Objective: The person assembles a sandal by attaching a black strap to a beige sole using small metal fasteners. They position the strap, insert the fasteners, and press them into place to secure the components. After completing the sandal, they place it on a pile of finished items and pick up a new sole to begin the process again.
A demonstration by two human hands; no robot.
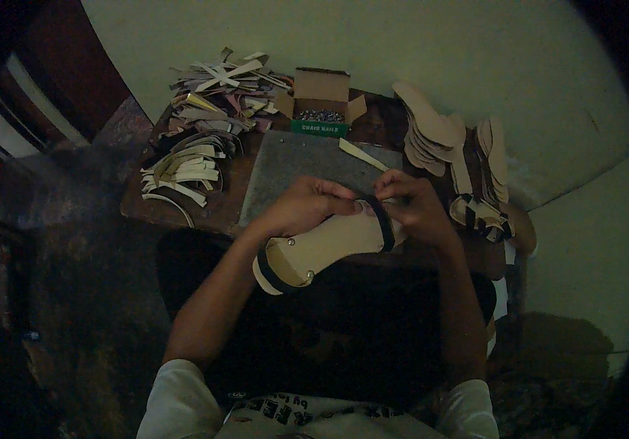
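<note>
A cream sandal sole (338,243) is held tilted over the near edge of the table. A dark strap (384,225) arches across its front end, and a dark heel band (273,275) curves round its rear, fixed by shiny round nails. My left hand (313,205) grips the sole's far edge by the front strap, thumb on top. My right hand (415,208) is closed at the sandal's front end, fingers pinched close to the strap; whatever sits between the fingertips is hidden.
A grey slab (278,170) lies on the wooden table with a pale strip (362,155). Behind stands an open box of nails (319,115). Strap scraps (190,172) pile at left. Stacked soles (428,132) and a strapped sandal (481,218) lie at right.
</note>
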